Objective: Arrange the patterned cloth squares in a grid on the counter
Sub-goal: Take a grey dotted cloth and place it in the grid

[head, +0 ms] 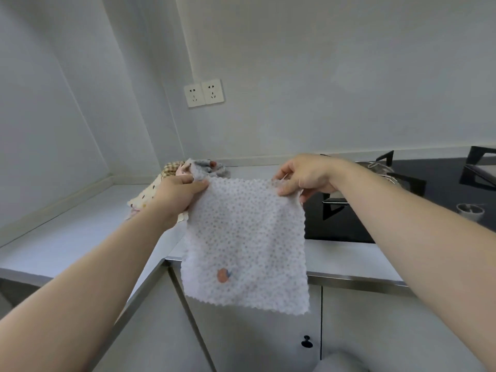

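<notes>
Pinching top corners, left hand (179, 194) and right hand (306, 174) hang the dotted cloth (247, 237) over counter edge (354, 278).

Two wall sockets (204, 93) above, black hob (362, 226) at right, dark cabinet knob (306, 341) below.

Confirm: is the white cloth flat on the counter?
No, left hand and right hand hold the white cloth hanging by its top corners.

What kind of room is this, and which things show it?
Most likely a home kitchen: a black gas hob with pan supports set into the counter, cabinet doors below, and wall sockets above.
</notes>
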Demonstrator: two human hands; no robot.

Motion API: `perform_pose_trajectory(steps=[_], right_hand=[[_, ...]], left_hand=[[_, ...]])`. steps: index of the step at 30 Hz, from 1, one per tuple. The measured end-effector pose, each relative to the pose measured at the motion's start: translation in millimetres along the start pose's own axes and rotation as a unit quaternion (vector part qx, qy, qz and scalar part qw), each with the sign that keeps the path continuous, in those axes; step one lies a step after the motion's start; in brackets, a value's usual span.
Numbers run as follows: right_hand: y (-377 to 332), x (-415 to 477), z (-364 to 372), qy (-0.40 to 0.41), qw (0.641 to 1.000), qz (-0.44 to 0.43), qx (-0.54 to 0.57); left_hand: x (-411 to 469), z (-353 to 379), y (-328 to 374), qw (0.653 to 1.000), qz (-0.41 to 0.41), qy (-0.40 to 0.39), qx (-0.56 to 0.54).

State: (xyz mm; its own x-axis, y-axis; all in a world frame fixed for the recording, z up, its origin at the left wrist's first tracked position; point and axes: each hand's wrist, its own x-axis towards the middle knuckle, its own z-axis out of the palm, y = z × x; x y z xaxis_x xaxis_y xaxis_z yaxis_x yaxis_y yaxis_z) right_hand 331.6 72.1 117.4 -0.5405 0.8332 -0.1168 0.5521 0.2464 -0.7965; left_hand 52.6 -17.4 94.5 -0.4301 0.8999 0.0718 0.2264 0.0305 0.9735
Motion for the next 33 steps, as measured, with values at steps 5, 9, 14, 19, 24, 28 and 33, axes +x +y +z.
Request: perform_pose_trajectory(steps=[5, 9, 14, 19, 24, 28, 33], right_hand=[[16.1, 43.8, 14.8, 0.097, 0.994, 0.023, -0.053], [27.0, 78.4, 24.2, 0.154, 0.988, 0.033, -0.004], [45.2, 113.9, 39.0, 0.203, 0.977, -0.026, -0.051], [63.7, 112.5, 48.9, 0.186, 0.971, -0.102, -0.108], [83.2, 83.4, 52.1, 0.153, 0.935, -0.208, -0.245], [105.1, 59.7, 62.1, 0.168, 0.910, -0.281, -0.255], [117.2, 55.3, 65.6, 0.227, 0.893, -0.316, -0.225]], left_hand=[[42.2, 0.7, -26.3, 0.990, -0.005, 0.034, 0.134], [72.0, 4.6, -36.7, 0.987, -0.009, 0.007, 0.159], [91.8, 9.8, -53.7, 0.993, 0.013, 0.024, 0.118], [71.9, 7.3, -77.2, 0.987, 0.071, 0.050, 0.133], [34.5, 0.1, -97.6, 0.976, 0.117, 0.016, 0.185], [15.1, -0.2, -101.6, 0.960, 0.167, 0.020, 0.225], [1.7, 7.7, -117.5, 0.916, 0.245, 0.008, 0.317]])
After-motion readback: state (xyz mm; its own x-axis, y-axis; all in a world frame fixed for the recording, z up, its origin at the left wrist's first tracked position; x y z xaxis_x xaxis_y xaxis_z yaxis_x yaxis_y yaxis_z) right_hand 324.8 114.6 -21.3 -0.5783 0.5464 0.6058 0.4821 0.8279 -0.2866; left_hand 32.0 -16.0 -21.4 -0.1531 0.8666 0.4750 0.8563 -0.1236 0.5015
